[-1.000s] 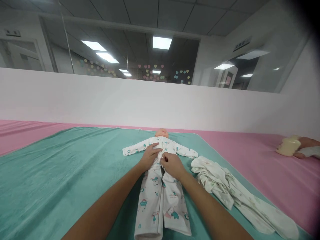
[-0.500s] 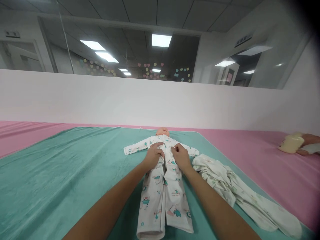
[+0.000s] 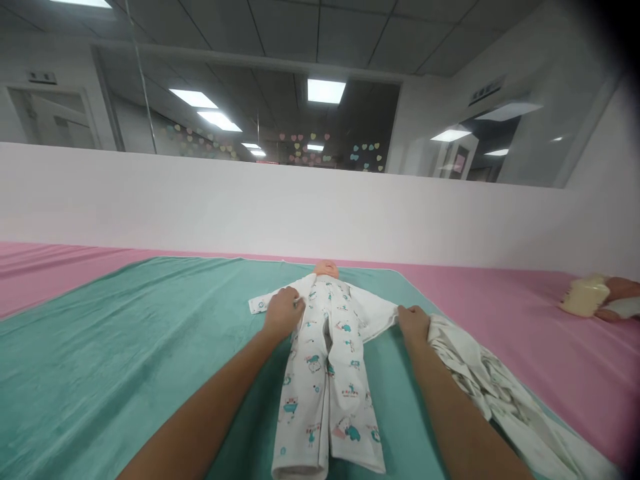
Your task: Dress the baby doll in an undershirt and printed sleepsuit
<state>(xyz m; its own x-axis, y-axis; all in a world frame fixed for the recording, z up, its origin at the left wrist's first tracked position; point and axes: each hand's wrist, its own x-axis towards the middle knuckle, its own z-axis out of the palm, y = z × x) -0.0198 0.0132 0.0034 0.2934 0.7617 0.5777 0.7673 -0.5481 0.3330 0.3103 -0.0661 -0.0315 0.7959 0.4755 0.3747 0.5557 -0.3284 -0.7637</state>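
A doll with its head [image 3: 327,269] at the far end lies on the green sheet. White printed pants [image 3: 304,393] stretch toward me, their upper part over the doll's chest. On either side a white baby shirt [image 3: 374,313] is spread, its plain inner side showing at the right. My right hand [image 3: 414,325] is closed on the edge of the right front panel, drawing it outward. My left hand [image 3: 283,313] is closed on the left front panel near the sleeve; its fingertips are partly hidden.
Crumpled white patterned cloth [image 3: 475,363] lies beside my right forearm. The green sheet [image 3: 150,347] covers a pink one [image 3: 480,293]. A pale yellow bottle [image 3: 584,297] is at the far right, with a skin-coloured limb against it. A white wall [image 3: 280,207] stands behind.
Both hands have moved apart from the doll's middle. The shirt's front panels have been pulled open to the sides, and the pants' upper part now shows uncovered between them.
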